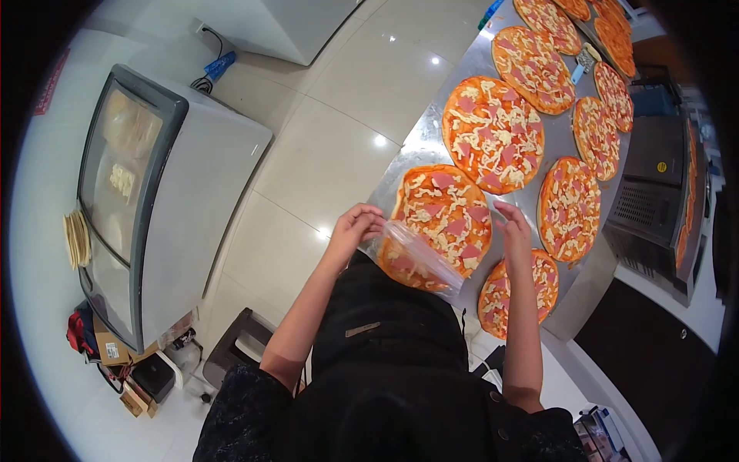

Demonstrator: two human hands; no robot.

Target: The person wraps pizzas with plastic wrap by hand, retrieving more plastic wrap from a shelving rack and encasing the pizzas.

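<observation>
Nearest to me on the metal table lies a pizza (443,204) topped with ham pieces and pale cheese shreds. A clear plastic bag (422,252) lies across its near part. At the pizza's left edge, my left hand (358,225) is closed, pinching the bag's upper left corner. My right hand (514,225) hovers just right of the same pizza, fingers apart and slightly curled, with nothing visible in it. Below my right forearm is another pizza (496,296), partly hidden by the arm.
Several more topped pizzas (493,135) cover the metal table (419,146). A blue-handled tool (577,73) lies between them at the far end. A dark oven-like appliance (650,169) stands at right. Across the tiled floor (331,154), a glass-topped freezer (192,177) stands at left.
</observation>
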